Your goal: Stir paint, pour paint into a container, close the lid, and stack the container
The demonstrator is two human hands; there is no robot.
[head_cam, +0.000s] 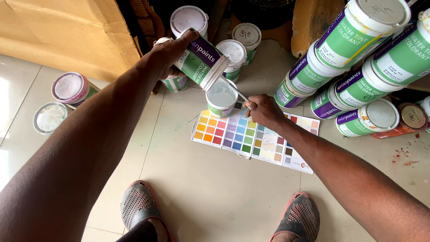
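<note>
My left hand (172, 50) grips a green, white and purple paint can (201, 60), tipped mouth-down to the right over a small open cup (221, 97) of white paint. My right hand (263, 110) pinches a thin stick (233, 87) that reaches up to the tipped can's mouth. The cup stands on the top edge of a colour swatch card (251, 136) lying flat on the tiled floor. My two feet in grey mesh shoes (139, 206) are at the bottom of the view.
Closed cans (242, 38) stand behind the cup. A pile of cans lying on their sides (354, 76) fills the right. Two lidded cans (67, 89) sit at left beside a cardboard sheet (62, 31). Red paint spots (403, 157) mark the floor at right.
</note>
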